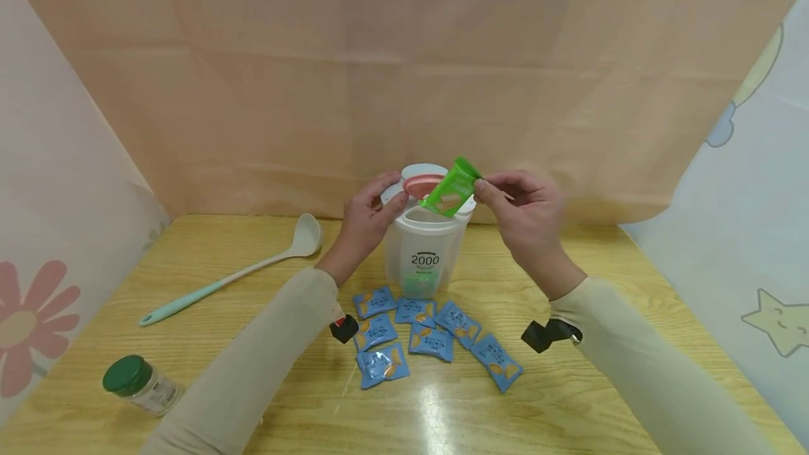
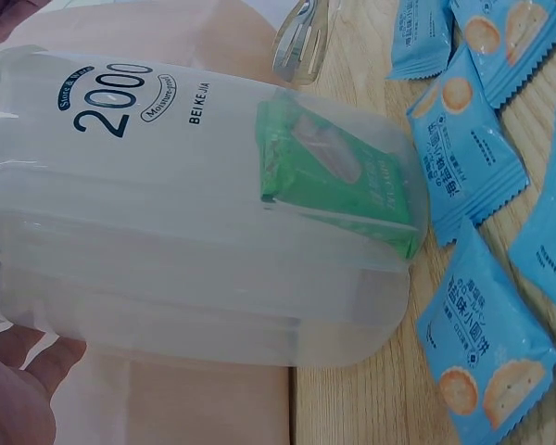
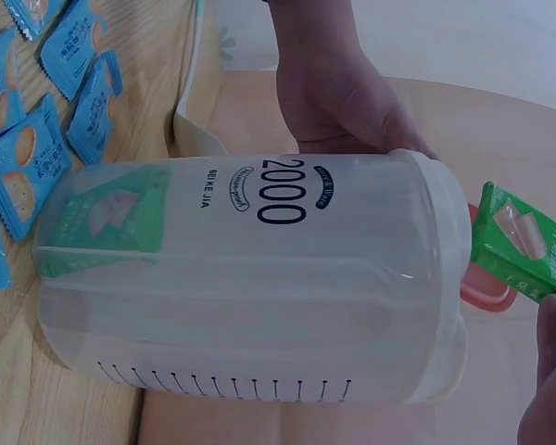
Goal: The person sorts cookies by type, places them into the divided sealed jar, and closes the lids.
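Over the open mouth of the clear container (image 1: 425,251), the right hand (image 1: 524,213) is pinching a green packet (image 1: 451,188) between thumb and fingertips, tilting its lower end towards the opening. The left hand (image 1: 366,216) is gripping the container's rim beside the flipped-up pink lid (image 1: 422,183), steadying it on the desk (image 1: 253,343). One green packet is already lying inside at the bottom. Judging by this, the packet is about to go in; the next move calls for lowering and releasing it. Blue packets (image 1: 430,339) are lying in front.

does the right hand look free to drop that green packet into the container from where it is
Probably yes. The right hand pinches the green packet just above the container, whose pink flap is lifted off the opening. The left hand grips the rim at the side, not over the opening.
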